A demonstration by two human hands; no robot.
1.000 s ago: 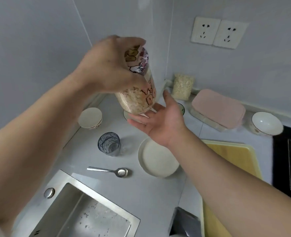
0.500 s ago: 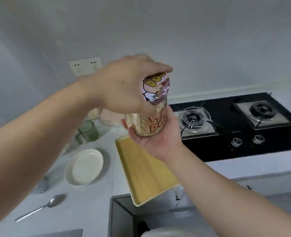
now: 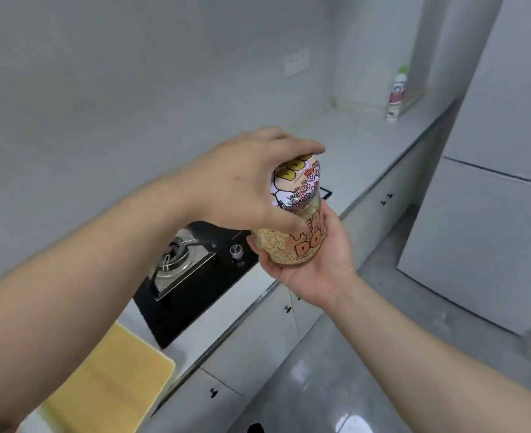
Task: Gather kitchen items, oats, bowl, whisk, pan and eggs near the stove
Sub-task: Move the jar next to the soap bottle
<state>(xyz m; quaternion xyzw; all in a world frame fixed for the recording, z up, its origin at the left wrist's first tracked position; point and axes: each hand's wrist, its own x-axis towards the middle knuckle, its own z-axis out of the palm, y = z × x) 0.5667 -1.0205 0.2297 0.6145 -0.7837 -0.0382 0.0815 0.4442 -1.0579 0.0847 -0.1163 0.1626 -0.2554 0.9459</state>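
A clear oats jar [image 3: 292, 242] with a cartoon-printed lid and orange lettering hangs in the air in front of the black gas stove [image 3: 192, 273]. My left hand [image 3: 242, 185] grips the jar from above, fingers curled round the lid. From below, my right hand [image 3: 314, 260] cups the jar's base, with fingers wrapped round its lower side. The jar stands roughly upright, tilted slightly. Of the stove, one burner [image 3: 176, 254] and a knob [image 3: 236, 250] show; the rest is hidden behind my hands. No bowl, whisk, pan or eggs are in view.
A yellow cutting board [image 3: 108, 392] lies on the counter left of the stove. Grey counter [image 3: 351, 132] runs to the far corner, where a white bottle [image 3: 396, 98] stands. Cabinet doors [image 3: 258, 335] sit below, with a pale appliance [image 3: 482, 239] at right across the floor.
The view has swung right from the sink and dishes, past the cutting board, to the stove. The jar travelled along; my right hand went from open beneath it to cupping its base.
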